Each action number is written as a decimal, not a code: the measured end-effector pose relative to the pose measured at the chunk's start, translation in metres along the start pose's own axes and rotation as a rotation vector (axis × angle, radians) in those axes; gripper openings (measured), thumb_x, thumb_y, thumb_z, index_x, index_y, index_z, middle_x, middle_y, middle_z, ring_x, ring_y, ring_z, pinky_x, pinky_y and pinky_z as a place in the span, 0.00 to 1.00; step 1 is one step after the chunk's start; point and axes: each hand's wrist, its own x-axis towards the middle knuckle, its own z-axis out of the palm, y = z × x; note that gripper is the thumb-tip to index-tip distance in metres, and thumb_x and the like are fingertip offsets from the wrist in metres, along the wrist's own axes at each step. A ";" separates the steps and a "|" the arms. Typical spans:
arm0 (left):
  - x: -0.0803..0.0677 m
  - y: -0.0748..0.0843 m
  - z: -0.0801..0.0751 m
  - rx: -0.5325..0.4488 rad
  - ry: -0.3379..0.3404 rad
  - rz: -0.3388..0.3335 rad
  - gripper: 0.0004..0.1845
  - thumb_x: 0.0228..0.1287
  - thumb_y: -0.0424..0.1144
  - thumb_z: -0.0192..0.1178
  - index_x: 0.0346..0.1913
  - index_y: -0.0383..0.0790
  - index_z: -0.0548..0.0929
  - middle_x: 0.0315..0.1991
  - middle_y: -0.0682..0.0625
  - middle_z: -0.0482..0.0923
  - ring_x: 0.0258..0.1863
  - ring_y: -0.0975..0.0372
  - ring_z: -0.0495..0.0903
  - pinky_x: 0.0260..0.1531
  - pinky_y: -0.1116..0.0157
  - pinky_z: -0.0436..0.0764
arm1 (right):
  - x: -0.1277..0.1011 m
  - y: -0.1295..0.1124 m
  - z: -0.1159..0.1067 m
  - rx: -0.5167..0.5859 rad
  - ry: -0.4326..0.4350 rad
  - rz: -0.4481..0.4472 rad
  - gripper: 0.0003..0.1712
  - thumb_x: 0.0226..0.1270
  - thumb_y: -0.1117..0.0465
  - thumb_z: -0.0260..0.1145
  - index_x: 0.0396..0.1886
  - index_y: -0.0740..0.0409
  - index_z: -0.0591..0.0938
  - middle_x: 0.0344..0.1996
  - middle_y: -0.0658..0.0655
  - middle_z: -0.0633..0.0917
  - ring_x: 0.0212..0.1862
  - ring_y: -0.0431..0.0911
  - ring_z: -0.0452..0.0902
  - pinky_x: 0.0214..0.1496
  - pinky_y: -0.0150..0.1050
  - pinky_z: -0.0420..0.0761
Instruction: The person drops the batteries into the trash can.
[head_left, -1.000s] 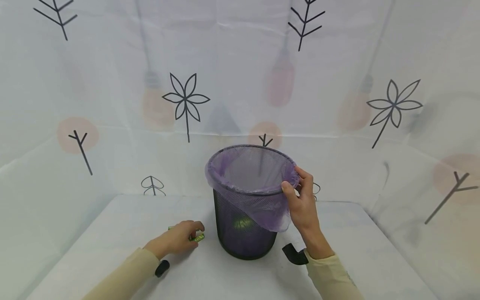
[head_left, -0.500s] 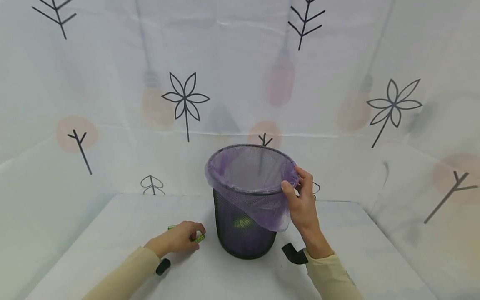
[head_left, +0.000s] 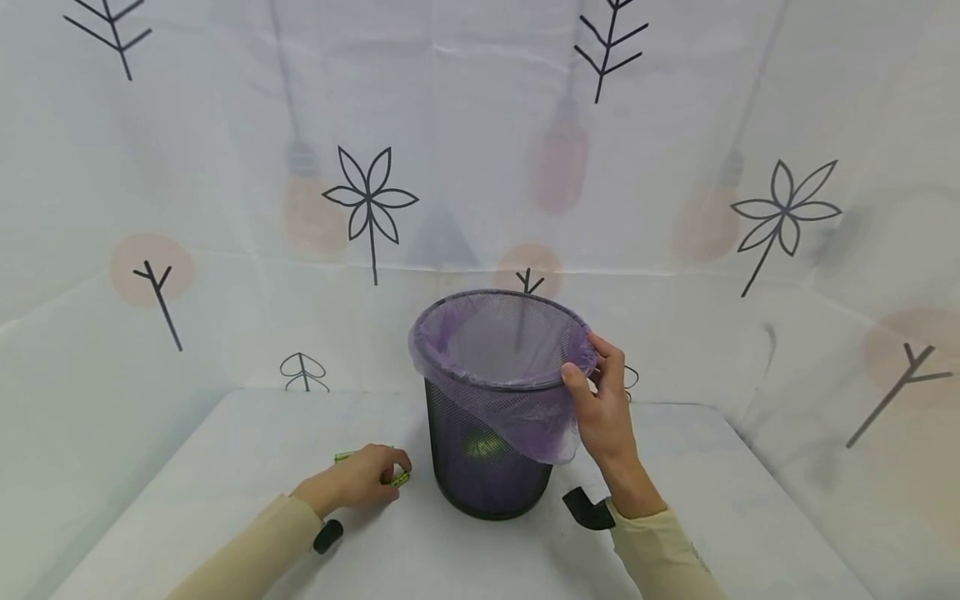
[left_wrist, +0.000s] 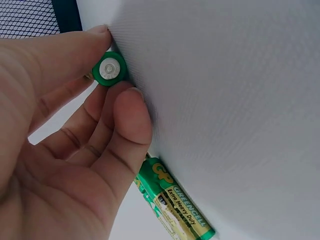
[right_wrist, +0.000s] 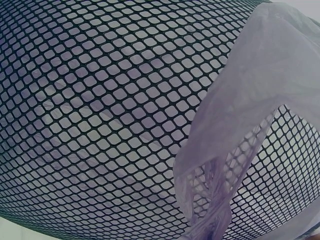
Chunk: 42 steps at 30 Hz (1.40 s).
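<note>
Step in hand: looks like picking up 1 battery (left_wrist: pixel 110 69) with the left hand (head_left: pixel 363 477) while the right hand (head_left: pixel 609 417) steadies the mesh bin (head_left: pixel 453 454), imo
Left hand: pinching that battery, thumb on 1 side, fingers on the other; it's just left of the bin, low over the surface (head_left: pixel 480 567)
Right hand: gripping the bin's right rim through the purple liner (head_left: pixel 528 417), thumb on the near side
2nd battery: lies beyond the left hand, on its far side (left_wrist: pixel 175 200), mostly hidden in the head view
Inside the bin: something green (head_left: pixel 483 446) shows through the mesh, can't tell what
Next move: I'd say it calls for a firm pinch and a straight lift before any sideways drift, without knocking the 2nd battery
Tight side: right of the left hand, bin wall's pretty close
Roomier side: left and near, more surface to work over
Edges: left and right edges sit well apart from the bin; far edge runs behind it, near the printed backdrop (head_left: pixel 480 100)
</note>
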 end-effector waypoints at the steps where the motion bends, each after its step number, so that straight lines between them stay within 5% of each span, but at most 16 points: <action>1: 0.000 0.000 0.000 0.001 0.002 -0.002 0.16 0.56 0.34 0.66 0.48 0.41 0.80 0.28 0.56 0.72 0.28 0.66 0.69 0.29 0.66 0.71 | 0.000 0.000 0.000 0.000 -0.001 -0.001 0.33 0.70 0.58 0.57 0.71 0.52 0.56 0.60 0.60 0.68 0.58 0.48 0.67 0.52 0.38 0.69; 24: -0.014 0.004 -0.008 -0.127 0.065 0.033 0.15 0.58 0.31 0.65 0.49 0.38 0.79 0.25 0.56 0.74 0.23 0.68 0.72 0.25 0.69 0.74 | -0.002 0.002 0.002 0.004 0.024 -0.006 0.32 0.70 0.60 0.57 0.70 0.52 0.58 0.60 0.61 0.71 0.55 0.45 0.68 0.48 0.27 0.71; 33: -0.020 0.017 -0.032 -0.138 0.100 0.058 0.16 0.59 0.33 0.64 0.51 0.41 0.78 0.27 0.57 0.75 0.24 0.68 0.74 0.26 0.68 0.75 | -0.003 0.001 0.001 -0.023 0.017 0.000 0.32 0.71 0.60 0.56 0.71 0.52 0.56 0.59 0.62 0.70 0.55 0.44 0.68 0.47 0.27 0.70; 42: -0.030 0.044 -0.078 -0.065 0.157 0.084 0.17 0.60 0.35 0.65 0.52 0.44 0.78 0.27 0.58 0.74 0.24 0.68 0.74 0.27 0.68 0.76 | -0.002 0.000 0.001 -0.018 0.019 -0.008 0.32 0.71 0.60 0.56 0.71 0.52 0.57 0.59 0.62 0.71 0.55 0.44 0.68 0.47 0.26 0.70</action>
